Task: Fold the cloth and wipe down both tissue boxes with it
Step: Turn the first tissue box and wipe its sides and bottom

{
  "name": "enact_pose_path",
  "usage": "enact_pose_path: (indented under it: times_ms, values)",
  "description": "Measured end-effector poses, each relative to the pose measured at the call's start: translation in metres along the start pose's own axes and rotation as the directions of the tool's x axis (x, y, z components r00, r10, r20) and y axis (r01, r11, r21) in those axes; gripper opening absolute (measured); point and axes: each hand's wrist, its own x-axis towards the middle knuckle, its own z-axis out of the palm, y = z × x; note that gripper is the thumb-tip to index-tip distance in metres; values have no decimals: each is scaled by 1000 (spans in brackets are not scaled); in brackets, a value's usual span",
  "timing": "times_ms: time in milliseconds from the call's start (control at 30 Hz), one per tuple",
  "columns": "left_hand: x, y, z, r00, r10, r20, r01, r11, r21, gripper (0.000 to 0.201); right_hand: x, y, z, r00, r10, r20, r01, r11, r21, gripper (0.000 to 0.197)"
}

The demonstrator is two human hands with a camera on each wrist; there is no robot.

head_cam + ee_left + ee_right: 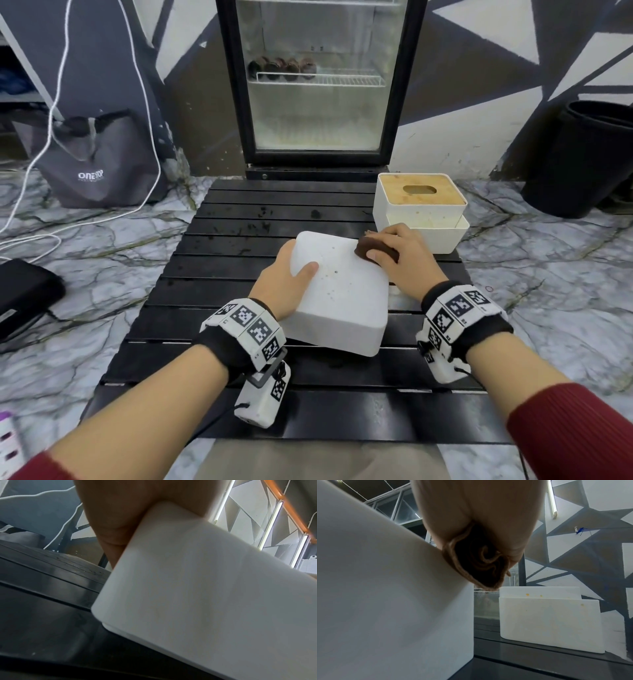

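The folded brown cloth (375,251) sits bunched under the right hand (400,255), whose fingers curl round it, pressing it to the far right corner of the white tissue box (337,291). The left hand (289,279) grips that box's left edge, thumb on top. Beyond the right hand, the second tissue box (419,205) with wooden lid stands on the black bench (219,246).

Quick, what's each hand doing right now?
Left hand: grips the near white tissue box, steadying it.
Right hand: holds the folded brown cloth against that box's top.
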Motion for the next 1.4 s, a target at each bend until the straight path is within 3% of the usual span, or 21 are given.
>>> enact_pose_path:
  times_ms: [267, 400, 500, 667, 1400]
  values:
    - [-2, 2, 0, 1000, 14, -1, -14, 1000, -11, 52, 5, -14, -14, 999, 20, 35, -18, 997, -75, 32]
    - [-2, 4, 0, 1000, 12, -14, -12, 1000, 4, 52, -23, -38, -15, 992, -78, 95, 82, 996, -40, 33]
    - [-1, 5, 1, 1000, 6, -21, -6, 1000, 10, 51, -50, -54, -9, 968, -170, 187, 196, 971, -136, 33]
    - [-4, 6, 1, 1000, 23, -19, -24, 1000, -9, 47, -80, -66, 4, 948, -223, 227, 283, 917, -280, 35]
    - [-2, 2, 1, 1000, 9, -26, -8, 1000, 20, 55, 8, -18, 10, 990, -98, 97, 115, 974, -196, 33]
